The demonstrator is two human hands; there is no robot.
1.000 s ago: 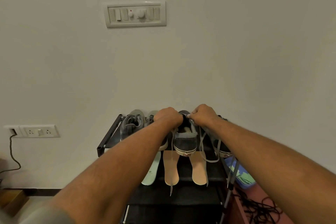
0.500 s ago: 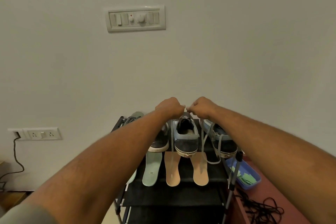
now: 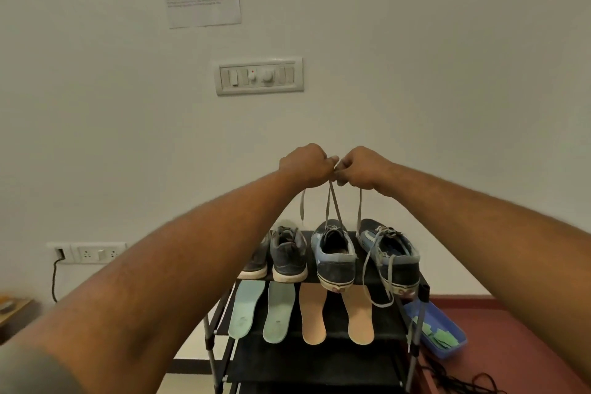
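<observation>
A blue canvas shoe (image 3: 334,254) with a black heel sits on the top shelf of a black shoe rack (image 3: 319,361). Its grey laces (image 3: 332,205) run straight up from the shoe to my two fists. My left hand (image 3: 303,165) and my right hand (image 3: 363,168) are raised above the shoe, knuckles almost touching, each gripping a lace; loose lace ends hang below both fists. The matching shoe (image 3: 391,257) lies to the right, its laces loose and hanging over the rack edge.
Two grey sneakers (image 3: 286,254) stand left of the blue pair. Two green insoles (image 3: 278,310) and two tan insoles (image 3: 359,315) lie in front. A blue tray (image 3: 438,328) and black cables (image 3: 460,377) are at the right. A wall with a switch panel (image 3: 259,75) is behind.
Both hands rose from the shoe's tongue to well above it, pulling the laces taut upward. The camera tilted up, bringing a wall notice into view.
</observation>
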